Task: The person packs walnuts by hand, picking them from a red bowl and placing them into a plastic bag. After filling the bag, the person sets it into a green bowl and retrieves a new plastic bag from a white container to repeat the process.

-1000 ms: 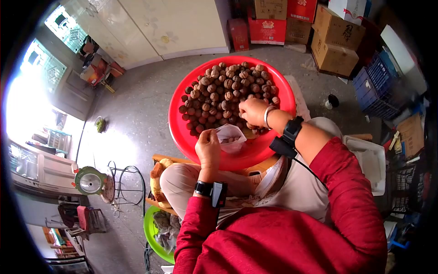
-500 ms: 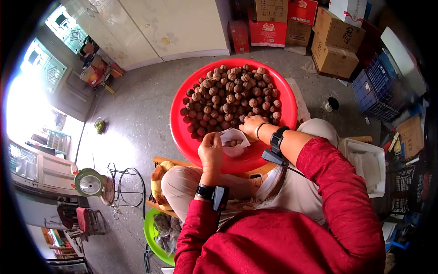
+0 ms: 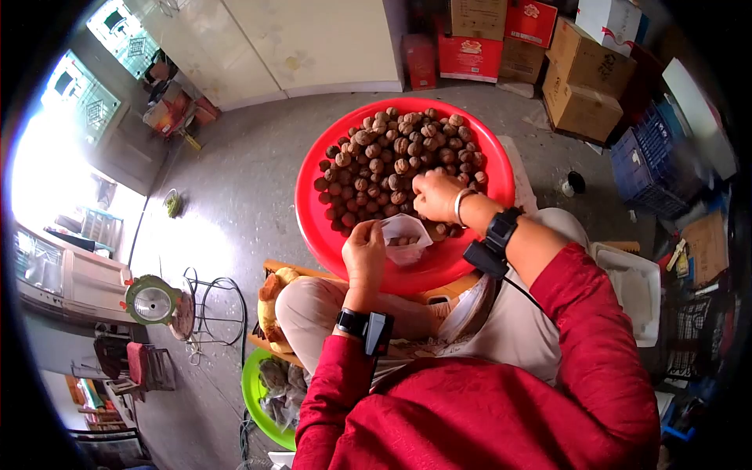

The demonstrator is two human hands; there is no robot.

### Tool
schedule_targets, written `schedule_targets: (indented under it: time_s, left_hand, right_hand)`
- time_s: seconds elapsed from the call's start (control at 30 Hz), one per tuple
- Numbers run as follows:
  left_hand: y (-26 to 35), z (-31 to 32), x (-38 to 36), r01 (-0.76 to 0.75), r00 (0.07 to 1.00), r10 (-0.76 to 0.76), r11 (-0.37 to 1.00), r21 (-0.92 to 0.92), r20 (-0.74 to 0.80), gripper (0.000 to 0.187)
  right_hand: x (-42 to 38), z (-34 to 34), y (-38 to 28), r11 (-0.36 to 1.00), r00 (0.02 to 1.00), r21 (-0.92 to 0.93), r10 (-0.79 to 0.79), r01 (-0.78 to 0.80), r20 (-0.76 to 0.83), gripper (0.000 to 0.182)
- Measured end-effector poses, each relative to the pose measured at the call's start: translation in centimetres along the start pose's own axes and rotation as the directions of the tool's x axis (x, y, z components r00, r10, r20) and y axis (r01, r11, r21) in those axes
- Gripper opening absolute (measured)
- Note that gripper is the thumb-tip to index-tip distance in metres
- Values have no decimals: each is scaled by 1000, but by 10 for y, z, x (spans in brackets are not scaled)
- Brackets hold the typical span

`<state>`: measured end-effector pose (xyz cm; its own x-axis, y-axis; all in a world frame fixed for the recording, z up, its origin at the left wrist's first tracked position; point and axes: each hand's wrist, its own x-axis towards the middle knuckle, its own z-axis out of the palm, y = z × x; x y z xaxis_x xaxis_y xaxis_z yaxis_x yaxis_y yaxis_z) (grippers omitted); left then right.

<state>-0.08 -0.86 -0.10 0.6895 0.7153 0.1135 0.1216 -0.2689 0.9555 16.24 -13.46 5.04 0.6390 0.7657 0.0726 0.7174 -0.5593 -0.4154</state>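
Note:
A wide red basin holds a heap of brown walnuts. At the basin's near side, my left hand pinches the rim of a translucent plastic bag, keeping its mouth apart. Several walnuts show inside the bag. My right hand is over the near right part of the heap, just beyond the bag, with its fingers curled. Whatever those fingers hold is hidden beneath them.
A green basin with filled bags stands on the floor at lower left. Beside my left knee lies a yellow plush toy. A white bin is at right. Cartons and a blue crate stand farther back.
My right hand has lifted from the basin's near right edge and shifted up over the walnuts, its fingers curled. My left hand still holds the bag in nearly the same place.

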Motion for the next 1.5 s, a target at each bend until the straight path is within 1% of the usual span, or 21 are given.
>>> schedule_targets:
  time_s: [0.1, 0.13, 0.2, 0.23, 0.3, 0.33, 0.37, 0.43, 0.47, 0.53, 0.6, 0.63, 0.7, 0.73, 0.83, 1.0, 1.07, 1.2, 1.27, 1.4, 1.5]
  left_hand:
    - [7, -1, -1, 4, 1000, -4, 1000, 7, 0, 18]
    - [7, 0, -1, -1, 1000, 1, 1000, 14, 5, 18]
    - [6, 0, 0, -7, 1000, 7, 1000, 10, 0, 19]
    - [6, 1, 0, -14, 1000, 14, 1000, 8, -1, 19]
    - [6, -1, 1, 18, 1000, -18, 1000, -15, 10, 20]
    - [6, -1, 1, 51, 998, -50, 998, -37, 24, 20]
    - [6, -1, 2, 51, 998, -50, 998, -38, 28, 20]
    - [0, 0, 4, 76, 997, -73, 991, -110, 30, 20]
    - [-4, 1, 5, -6, 1000, 6, 998, -55, -7, 19]
    - [-7, 1, 5, 35, 999, -34, 995, -95, 15, 19]
    - [-4, 1, 5, 77, 997, -73, 988, -133, 38, 19]
    - [-1, 0, 4, 45, 999, -43, 994, -102, 21, 19]
    - [2, 0, 3, 12, 1000, -12, 997, -72, 6, 19]
    - [2, 0, 3, 3, 1000, -3, 999, -42, 2, 18]
    - [-1, -1, 3, -17, 1000, 18, 1000, -19, 1, 18]
    - [-12, 1, 6, -48, 999, 48, 998, -30, -2, 18]
    - [-16, 1, 7, -49, 999, 49, 998, -49, 2, 18]
    - [-17, 0, 7, 0, 999, 3, 997, -82, 34, 18]
    - [-17, 1, 6, 39, 997, -28, 985, -171, 68, 18]
    - [-10, 1, 4, 3, 998, 4, 993, -116, 56, 17]
    - [-5, 0, 3, 31, 998, -23, 990, -135, 61, 18]
  right_hand:
    - [-4, -19, -7, 977, 988, 167, -117, 133, -100, 19]
    - [-7, -26, -12, 977, 988, 167, -120, 135, -97, 19]
    - [-15, -36, -23, 916, 978, 351, -154, 194, -138, 22]
    - [-16, -35, -25, 916, 978, 351, -156, 195, -136, 22]
    - [-19, -34, -27, 861, 942, 387, -275, 330, -191, 25]
    - [-21, -33, -28, 822, 944, 466, -305, 328, -126, 26]
    - [-22, -30, -27, 852, 965, 458, -254, 252, -59, 25]
    - [-18, -31, -23, 860, 961, 430, -252, 275, -109, 25]
    - [-16, -35, -18, 898, 964, 355, -225, 261, -140, 26]
    - [-9, -37, -7, 970, 993, 213, -115, 119, -31, 26]
    - [-11, -33, 5, 999, 996, -40, -18, 21, 82, 23]
    - [-12, -29, 7, 999, 997, -41, -15, 18, 81, 23]
    - [-12, -20, 12, 933, 939, -359, 145, -24, 313, 22]
    - [-10, -13, 12, 893, 895, -450, 205, -5, 397, 22]
    - [-15, 0, 13, 904, 887, -411, 280, -116, 366, 22]
    - [-17, 16, 21, 876, 887, -480, 253, -40, 387, 21]
    - [-17, 26, 26, 907, 934, -409, 229, -101, 275, 20]
    - [-13, 35, 35, 917, 947, -395, 175, -57, 270, 19]
    - [-13, 32, 33, 909, 920, -416, 184, -25, 347, 19]
    - [-11, 22, 23, 904, 891, -427, 175, 23, 419, 19]
    - [-11, 6, 10, 923, 941, -384, 127, 2, 312, 17]
